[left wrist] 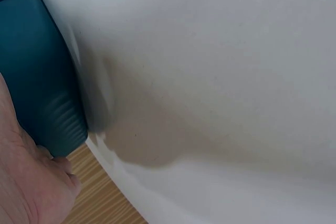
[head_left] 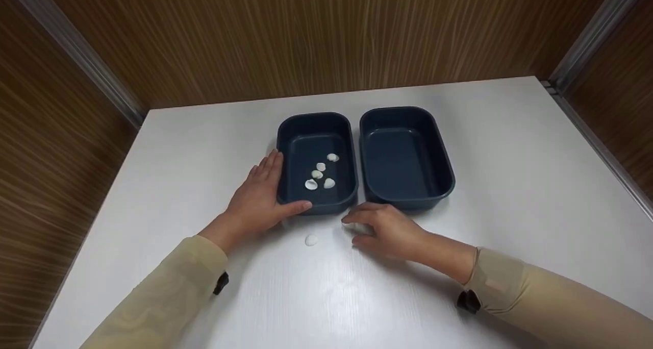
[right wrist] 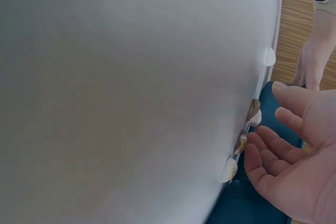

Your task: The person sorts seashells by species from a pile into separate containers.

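My left hand [head_left: 257, 200] lies along the left side of the left dark blue tray [head_left: 308, 146], fingers straight and thumb at its front rim. Several white seashells [head_left: 329, 183] lie inside that tray. In front of the trays, my right hand [head_left: 392, 231] is low over the table, its fingers loosely bent above more shells [head_left: 357, 227] that it partly hides. The right wrist view shows shells [right wrist: 241, 142] on the table by the fingertips, with thumb and fingers apart. One white shell [head_left: 311, 240] lies alone between the hands.
A second dark blue tray [head_left: 400, 155] stands right of the first, a narrow gap between them, with no shells seen inside. Both stand on a white table [head_left: 510, 185]. Wood-grain panels [head_left: 326, 38] rise behind and at both sides.
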`<state>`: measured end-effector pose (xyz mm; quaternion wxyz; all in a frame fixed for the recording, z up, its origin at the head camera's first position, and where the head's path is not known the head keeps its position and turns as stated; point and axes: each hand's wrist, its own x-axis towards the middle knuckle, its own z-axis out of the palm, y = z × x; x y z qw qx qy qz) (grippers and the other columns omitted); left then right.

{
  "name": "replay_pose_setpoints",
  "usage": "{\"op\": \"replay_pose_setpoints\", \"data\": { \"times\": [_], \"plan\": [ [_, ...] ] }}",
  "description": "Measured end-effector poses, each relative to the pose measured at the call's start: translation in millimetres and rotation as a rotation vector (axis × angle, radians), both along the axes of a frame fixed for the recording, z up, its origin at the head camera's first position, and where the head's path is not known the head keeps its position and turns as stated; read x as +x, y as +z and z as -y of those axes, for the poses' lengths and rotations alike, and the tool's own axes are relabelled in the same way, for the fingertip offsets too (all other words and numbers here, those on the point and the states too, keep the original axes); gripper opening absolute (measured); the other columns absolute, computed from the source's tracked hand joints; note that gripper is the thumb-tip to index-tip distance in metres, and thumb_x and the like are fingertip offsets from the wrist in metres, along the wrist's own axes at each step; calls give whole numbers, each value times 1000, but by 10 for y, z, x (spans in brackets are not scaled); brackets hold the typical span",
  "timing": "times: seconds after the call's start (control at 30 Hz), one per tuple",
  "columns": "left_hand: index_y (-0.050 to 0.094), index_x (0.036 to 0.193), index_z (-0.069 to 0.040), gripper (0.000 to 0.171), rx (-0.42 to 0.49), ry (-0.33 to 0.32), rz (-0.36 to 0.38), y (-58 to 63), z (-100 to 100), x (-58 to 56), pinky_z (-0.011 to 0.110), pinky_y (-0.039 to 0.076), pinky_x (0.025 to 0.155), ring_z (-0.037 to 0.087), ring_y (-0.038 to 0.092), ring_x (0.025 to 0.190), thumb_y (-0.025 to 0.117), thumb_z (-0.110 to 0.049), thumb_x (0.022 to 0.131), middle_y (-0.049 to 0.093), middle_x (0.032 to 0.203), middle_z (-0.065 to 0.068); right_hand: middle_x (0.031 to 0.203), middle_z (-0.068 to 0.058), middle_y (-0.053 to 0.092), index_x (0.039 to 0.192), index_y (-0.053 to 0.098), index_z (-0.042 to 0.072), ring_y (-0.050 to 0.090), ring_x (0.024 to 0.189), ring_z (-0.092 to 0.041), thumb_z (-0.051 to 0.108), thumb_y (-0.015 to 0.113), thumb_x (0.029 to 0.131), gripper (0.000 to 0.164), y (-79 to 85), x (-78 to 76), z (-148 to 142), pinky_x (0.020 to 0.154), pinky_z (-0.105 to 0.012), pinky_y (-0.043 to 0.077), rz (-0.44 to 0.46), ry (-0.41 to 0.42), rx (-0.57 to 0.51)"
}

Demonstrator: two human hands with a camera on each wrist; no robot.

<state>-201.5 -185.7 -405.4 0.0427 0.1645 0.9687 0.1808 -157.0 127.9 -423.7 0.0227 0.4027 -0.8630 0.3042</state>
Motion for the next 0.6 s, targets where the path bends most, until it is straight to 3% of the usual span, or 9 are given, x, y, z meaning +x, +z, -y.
{"op": "replay_pose_setpoints", "data": {
  "times": [0.6],
  "plan": [
    [0,170,-6,131,0,2,-3,-2,3,16,44,5,132,25,4,164,51,-92,86,2,178,12,120,-13,72,123,78,5,67,113,-31,4,82,88,35,-28,-53,54,99,-47,56,27,9,93]
  ]
}}
